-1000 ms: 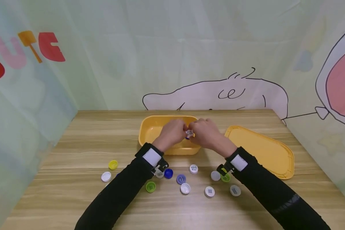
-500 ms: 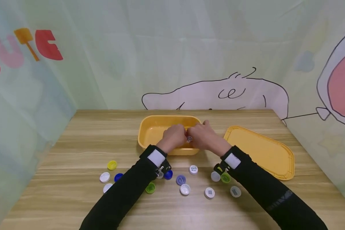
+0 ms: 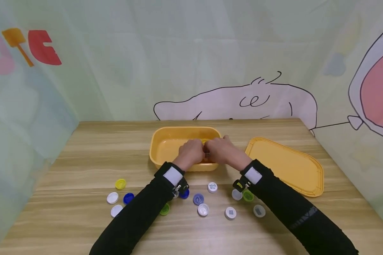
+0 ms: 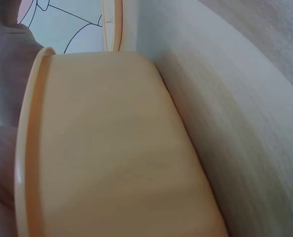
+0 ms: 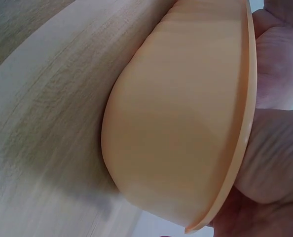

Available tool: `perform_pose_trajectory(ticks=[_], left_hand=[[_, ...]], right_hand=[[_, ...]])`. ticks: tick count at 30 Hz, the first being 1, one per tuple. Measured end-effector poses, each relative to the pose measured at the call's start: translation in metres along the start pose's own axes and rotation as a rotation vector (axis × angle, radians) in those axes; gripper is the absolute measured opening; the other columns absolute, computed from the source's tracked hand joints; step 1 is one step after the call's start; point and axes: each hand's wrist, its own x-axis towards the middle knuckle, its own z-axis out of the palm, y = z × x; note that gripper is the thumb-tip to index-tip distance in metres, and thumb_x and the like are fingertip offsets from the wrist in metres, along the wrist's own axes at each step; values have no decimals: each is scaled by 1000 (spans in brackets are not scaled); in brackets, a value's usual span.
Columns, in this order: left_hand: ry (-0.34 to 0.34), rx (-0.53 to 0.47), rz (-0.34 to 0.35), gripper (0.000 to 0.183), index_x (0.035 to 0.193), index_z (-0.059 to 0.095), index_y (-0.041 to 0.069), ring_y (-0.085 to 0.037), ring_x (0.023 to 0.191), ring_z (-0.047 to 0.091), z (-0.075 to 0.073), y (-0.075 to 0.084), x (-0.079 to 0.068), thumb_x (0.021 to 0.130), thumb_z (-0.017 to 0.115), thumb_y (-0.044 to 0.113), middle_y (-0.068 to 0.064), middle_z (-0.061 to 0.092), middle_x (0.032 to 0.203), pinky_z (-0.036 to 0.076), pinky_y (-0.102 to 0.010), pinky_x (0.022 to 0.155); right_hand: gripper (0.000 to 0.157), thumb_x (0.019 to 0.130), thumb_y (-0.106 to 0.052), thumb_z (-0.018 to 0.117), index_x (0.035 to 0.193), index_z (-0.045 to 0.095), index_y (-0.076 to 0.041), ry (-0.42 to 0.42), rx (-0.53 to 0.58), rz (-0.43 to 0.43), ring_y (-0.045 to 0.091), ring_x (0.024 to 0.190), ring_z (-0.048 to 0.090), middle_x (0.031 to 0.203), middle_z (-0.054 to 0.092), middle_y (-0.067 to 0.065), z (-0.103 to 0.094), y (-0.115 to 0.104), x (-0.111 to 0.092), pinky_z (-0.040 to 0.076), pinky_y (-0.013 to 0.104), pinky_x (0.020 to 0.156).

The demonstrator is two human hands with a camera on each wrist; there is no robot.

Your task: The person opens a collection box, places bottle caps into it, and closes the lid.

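Both hands work close together inside the right half of the yellow plastic box (image 3: 166, 166), low behind its near wall. The left hand (image 3: 191, 154) has curled fingers and meets the right hand (image 3: 221, 150), whose fingers are curled too. Between their fingertips a sliver of a white bottle cap (image 3: 207, 154) shows, pinched from both sides; most of it is hidden. A brighter yellow bit (image 3: 205, 140) peeks out just behind the hands. In the wrist views the box's outer wall (image 4: 107, 138) covers the fingertips.
Right of the box lies its flat yellow lid (image 3: 284, 164). Nearer me, several loose bottle caps are scattered: a yellow cap (image 3: 120, 183), a white cap (image 3: 112, 198), a blue cap (image 3: 128, 198), a green cap (image 3: 248, 196) and others. A printed cloth (image 3: 115, 71) hangs behind the table.
Both hands have sunk lower and nearer to me in the box with the cap between them. The cap, plainly visible before, is now mostly hidden. The view has shifted slightly.
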Motion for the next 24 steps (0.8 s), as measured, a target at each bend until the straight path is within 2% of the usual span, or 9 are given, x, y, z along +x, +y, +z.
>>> perform_pose_trajectory(ticks=[3,12,18,21,24], left_hand=[[5,2,6,28,69,62,10,-20,56,52,-2,0,1,96,66,12,-2,43,60,33,-27,53],[9,4,8,28,67,59,11,-20,56,50,-1,2,-3,95,66,10,-1,42,60,33,-28,53],[15,35,-7,28,68,60,11,-20,56,50,-1,2,-5,95,66,12,-1,42,61,32,-28,53],[20,55,-13,28,67,59,11,-20,57,50,-2,2,-6,95,65,12,-1,41,62,32,-29,54],[22,68,-11,31,66,57,11,-20,56,50,-6,3,-7,95,66,15,-1,41,61,32,-29,55]], right_hand=[[14,95,-24,77,85,73,-14,3,-6,5,21,73,55,64,54,-1,-1,0,1,36,52,83],[13,95,-23,77,86,73,-13,22,-14,7,21,74,56,66,57,-2,3,1,0,39,57,88],[11,96,-22,75,91,76,-12,23,-1,4,22,75,57,65,57,-1,4,0,0,39,67,97],[11,96,-20,75,89,75,-12,39,7,-17,21,73,57,65,56,-2,2,1,-2,40,63,94],[14,94,-17,75,82,71,-13,88,11,-46,20,69,55,63,54,-3,1,3,-5,39,57,87]])
